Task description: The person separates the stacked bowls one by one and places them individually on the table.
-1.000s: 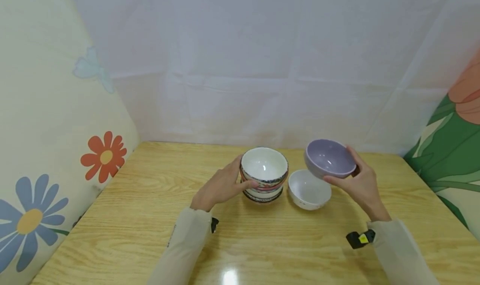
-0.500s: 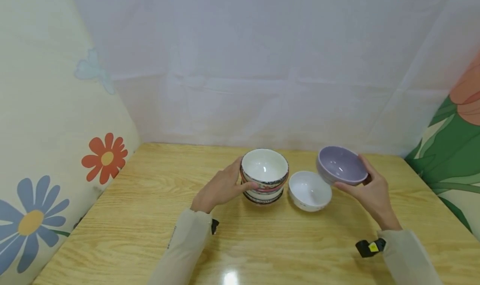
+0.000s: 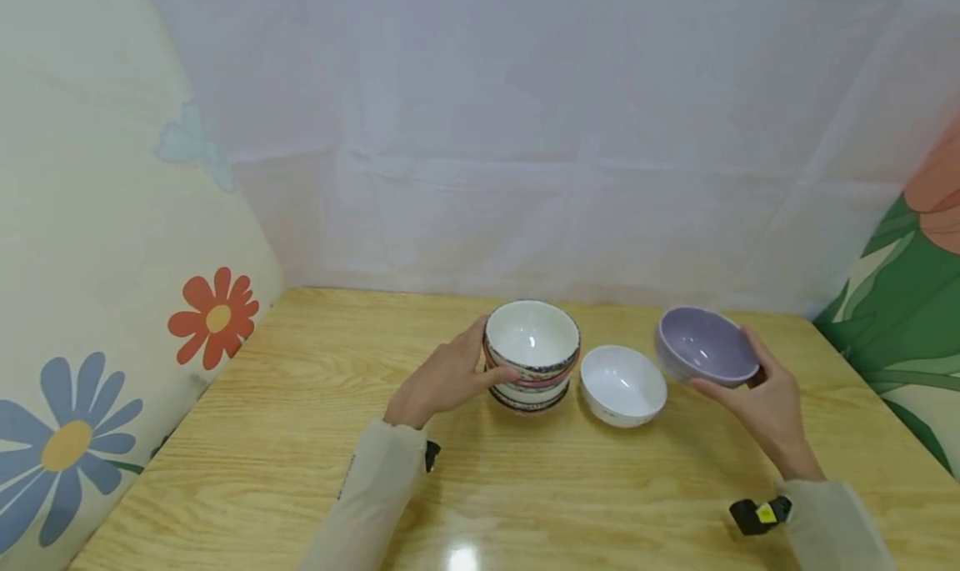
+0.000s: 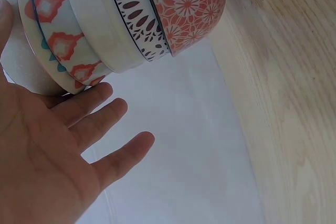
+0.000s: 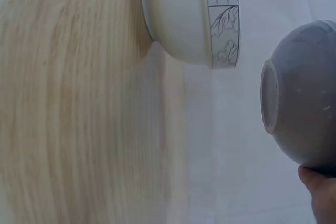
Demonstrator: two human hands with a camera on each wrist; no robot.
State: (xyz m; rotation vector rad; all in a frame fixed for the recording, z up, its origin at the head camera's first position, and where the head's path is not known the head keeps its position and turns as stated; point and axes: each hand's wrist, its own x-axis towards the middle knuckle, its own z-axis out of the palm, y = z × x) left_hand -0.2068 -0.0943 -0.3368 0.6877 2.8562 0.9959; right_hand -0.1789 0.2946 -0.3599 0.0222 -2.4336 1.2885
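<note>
A stack of several patterned bowls (image 3: 532,336) stands on the wooden table, a white-lined bowl with a dark speckled rim on top. My left hand (image 3: 444,379) rests against its left side, thumb along the front; in the left wrist view the fingers (image 4: 100,124) are straight and spread, their tips beside the bowls. Lower in the stack is a coral bowl with white flowers (image 4: 186,6). My right hand (image 3: 772,400) holds a purple bowl (image 3: 705,348) by its right side, thumb at the near rim. It is raised and tilted, its foot ring (image 5: 270,97) showing.
Between the stack and the purple bowl, a white bowl (image 3: 622,385) with a patterned outer band sits upright on the table (image 3: 600,496). A white cloth (image 3: 480,137) hangs behind, and flower-printed panels (image 3: 82,262) flank both sides.
My right hand has moved the purple bowl rightward and lower, away from the white bowl. My left hand has stayed at the stack.
</note>
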